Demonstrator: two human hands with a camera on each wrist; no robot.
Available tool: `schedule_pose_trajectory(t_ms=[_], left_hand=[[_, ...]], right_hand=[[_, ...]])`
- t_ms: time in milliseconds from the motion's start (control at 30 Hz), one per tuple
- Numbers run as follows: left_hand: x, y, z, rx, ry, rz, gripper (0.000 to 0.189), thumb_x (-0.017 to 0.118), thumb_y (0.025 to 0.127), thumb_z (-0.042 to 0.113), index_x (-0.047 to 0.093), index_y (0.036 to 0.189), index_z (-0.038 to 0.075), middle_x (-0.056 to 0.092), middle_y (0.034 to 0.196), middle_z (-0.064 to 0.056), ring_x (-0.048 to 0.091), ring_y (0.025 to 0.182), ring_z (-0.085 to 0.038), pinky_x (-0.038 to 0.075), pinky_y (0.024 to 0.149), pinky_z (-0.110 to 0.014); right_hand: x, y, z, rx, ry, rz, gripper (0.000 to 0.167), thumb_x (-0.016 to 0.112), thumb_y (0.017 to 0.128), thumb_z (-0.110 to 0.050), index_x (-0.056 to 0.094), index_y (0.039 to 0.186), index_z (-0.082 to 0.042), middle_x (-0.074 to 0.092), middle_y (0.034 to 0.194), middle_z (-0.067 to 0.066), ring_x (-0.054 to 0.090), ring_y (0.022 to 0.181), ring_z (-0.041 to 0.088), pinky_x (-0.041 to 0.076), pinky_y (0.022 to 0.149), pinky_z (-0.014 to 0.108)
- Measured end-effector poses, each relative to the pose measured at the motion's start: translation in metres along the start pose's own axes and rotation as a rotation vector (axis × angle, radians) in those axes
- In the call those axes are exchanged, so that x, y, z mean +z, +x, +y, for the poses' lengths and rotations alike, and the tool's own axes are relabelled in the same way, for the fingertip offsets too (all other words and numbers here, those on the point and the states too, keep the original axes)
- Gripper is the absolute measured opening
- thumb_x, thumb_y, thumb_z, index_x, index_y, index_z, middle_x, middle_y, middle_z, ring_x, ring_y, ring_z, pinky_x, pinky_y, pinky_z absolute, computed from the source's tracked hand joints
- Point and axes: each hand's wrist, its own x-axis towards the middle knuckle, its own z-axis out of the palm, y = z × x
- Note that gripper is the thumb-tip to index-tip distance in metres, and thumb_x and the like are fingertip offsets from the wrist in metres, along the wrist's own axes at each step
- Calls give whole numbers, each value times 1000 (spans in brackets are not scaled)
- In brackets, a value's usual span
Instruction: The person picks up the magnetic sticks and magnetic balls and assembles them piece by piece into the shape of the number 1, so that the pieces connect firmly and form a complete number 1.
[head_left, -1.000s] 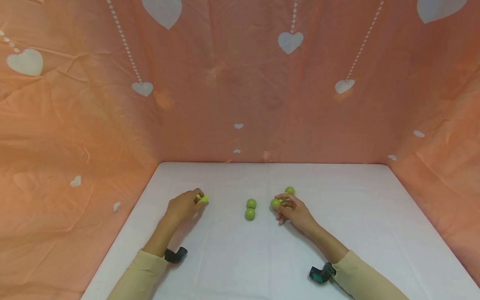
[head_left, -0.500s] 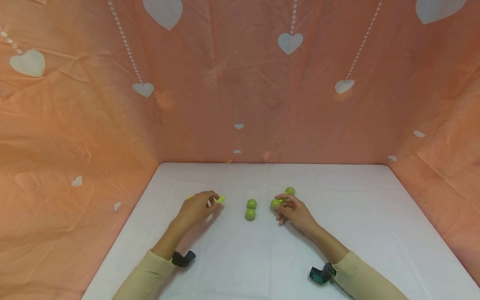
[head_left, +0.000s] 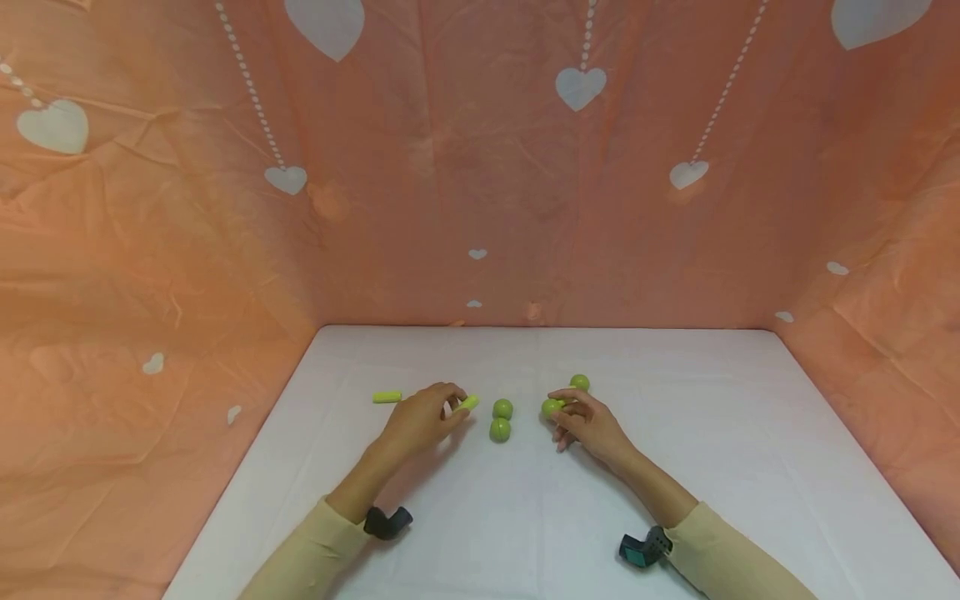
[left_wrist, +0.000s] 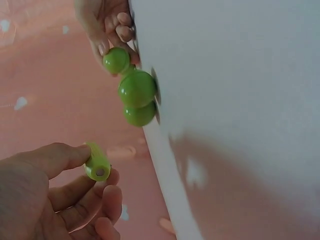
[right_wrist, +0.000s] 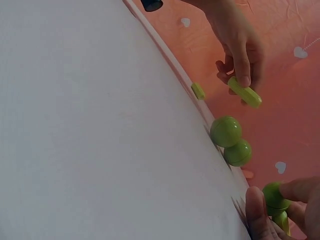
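My left hand [head_left: 423, 415] pinches a short yellow-green rod [left_wrist: 97, 164] between thumb and fingers, above the white table. A greyish disc shows in the rod's near end. Just right of this hand, two glossy green balls [head_left: 502, 408] sit against each other on the table. My right hand [head_left: 596, 425] holds another green ball [head_left: 551, 408] between thumb and fingers. A yellow-green rod [right_wrist: 281, 222] meets that ball, partly hidden by the fingers. Beyond the right hand lies one more green ball [head_left: 580, 381]; whether the rod joins it is hard to see.
A second loose yellow-green rod [head_left: 387, 397] lies on the white table [head_left: 480, 517], left of and behind the left hand. Orange cloth [head_left: 480, 192] with white hearts encloses the back and sides. Each wrist bears a small black camera [head_left: 387, 522].
My left hand has moved right with its rod, towards the two touching balls. The loose rod on the table has come into view behind it. The right hand stays put.
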Motion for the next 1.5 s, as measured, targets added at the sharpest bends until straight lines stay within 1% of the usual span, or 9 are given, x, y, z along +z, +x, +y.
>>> schedule_pose_trajectory(t_ms=[233, 400, 600, 700, 867, 967, 1167, 1367, 1500], left_hand=[[4, 5, 10, 25, 8, -29, 23, 79, 99, 28, 74, 118, 15, 70, 95, 8, 62, 80, -9, 50, 67, -29], [10, 7, 16, 65, 8, -35, 23, 79, 99, 30, 75, 117, 16, 69, 95, 8, 62, 80, -10, 50, 67, -30], [19, 11, 25, 59, 10, -48, 23, 78, 99, 34, 77, 115, 17, 70, 96, 8, 63, 85, -12, 50, 72, -33], [24, 14, 29, 56, 12, -59, 24, 78, 99, 35, 77, 115, 17, 71, 95, 7, 64, 86, -12, 51, 72, -33], [30, 17, 35, 69, 14, -74, 24, 81, 97, 34, 78, 111, 15, 70, 92, 7, 62, 81, -10, 51, 69, -31], [34, 19, 39, 71, 15, -84, 26, 82, 96, 34, 78, 111, 14, 69, 91, 7, 61, 80, -9, 50, 69, -29], [38, 22, 48, 84, 30, -102, 27, 83, 96, 34, 79, 112, 12, 70, 89, 6, 62, 79, -7, 51, 69, -28], [44, 24, 55, 80, 30, -113, 27, 83, 96, 34, 80, 111, 11, 67, 84, 8, 57, 72, -3, 49, 63, -25], [49, 25, 61, 62, 33, -122, 26, 81, 97, 35, 81, 111, 12, 66, 80, 9, 55, 69, -3, 47, 60, -25]], right_hand=[[0, 1, 1, 35, 36, 9, 41, 63, 109, -12, 54, 146, 4, 70, 99, 20, 72, 70, 20, 63, 70, 32], [-1, 0, 0, 43, 55, 7, 41, 62, 109, -10, 53, 146, 6, 70, 101, 22, 72, 71, 19, 63, 70, 32], [-1, 0, 0, 37, 74, 2, 43, 62, 109, -11, 51, 146, 7, 70, 103, 23, 72, 73, 18, 64, 70, 33], [-2, -1, 0, 36, 80, 3, 42, 62, 110, -11, 52, 146, 7, 70, 102, 22, 72, 72, 18, 63, 70, 33], [-1, 0, 1, 35, 84, 1, 42, 62, 110, -11, 51, 146, 8, 71, 100, 21, 71, 71, 19, 63, 70, 33], [-1, 1, 1, 35, 82, 8, 42, 63, 109, -11, 52, 145, 8, 71, 99, 22, 71, 71, 19, 63, 70, 33], [-1, 2, 1, 22, 74, 15, 41, 63, 109, -10, 53, 144, 9, 70, 99, 28, 71, 69, 19, 63, 69, 33], [-1, 3, 3, 18, 68, 12, 40, 63, 109, -10, 54, 144, 8, 70, 99, 27, 71, 69, 18, 63, 69, 33], [-2, 2, 4, 15, 71, 4, 40, 63, 109, -10, 53, 144, 8, 70, 99, 27, 71, 70, 19, 63, 68, 33]])
